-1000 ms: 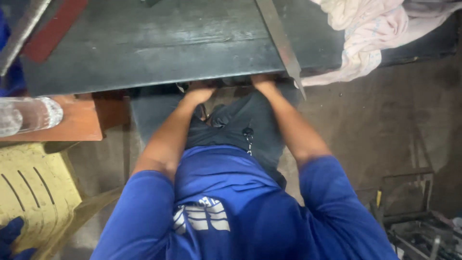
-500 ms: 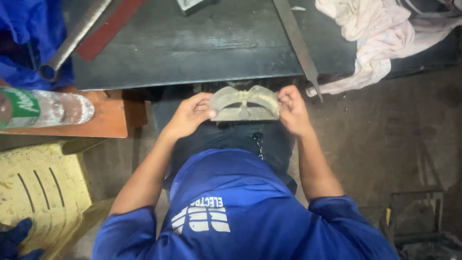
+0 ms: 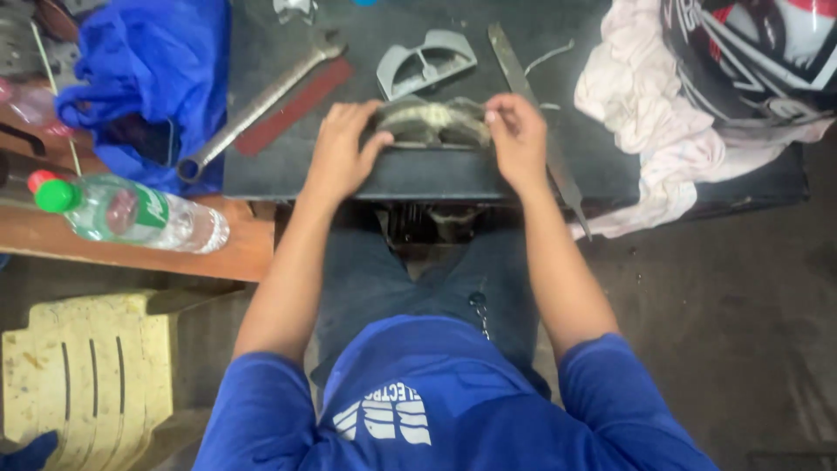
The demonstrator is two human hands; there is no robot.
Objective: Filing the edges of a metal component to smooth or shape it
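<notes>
Both my hands hold a curved, grimy clear-plastic cover [image 3: 433,123] at the near edge of the dark workbench [image 3: 436,179]. My left hand [image 3: 343,150] grips its left end and my right hand [image 3: 516,140] grips its right end. Just beyond it lies a grey plastic housing [image 3: 425,63] with open windows. My blue shirt and dark trousers fill the bottom of the view.
A long spanner [image 3: 253,109] and a red flat strip [image 3: 295,105] lie on the bench's left. A metal bar [image 3: 536,113] runs along the right. Blue cloth [image 3: 144,74] is at left, pale rags [image 3: 649,139] and a helmet [image 3: 754,48] at right. A plastic bottle [image 3: 131,212] lies on a wooden shelf above a yellow stool [image 3: 83,371].
My hands have lifted the clear cover from over my lap up onto the bench's near edge, and the view has tilted up over the bench top.
</notes>
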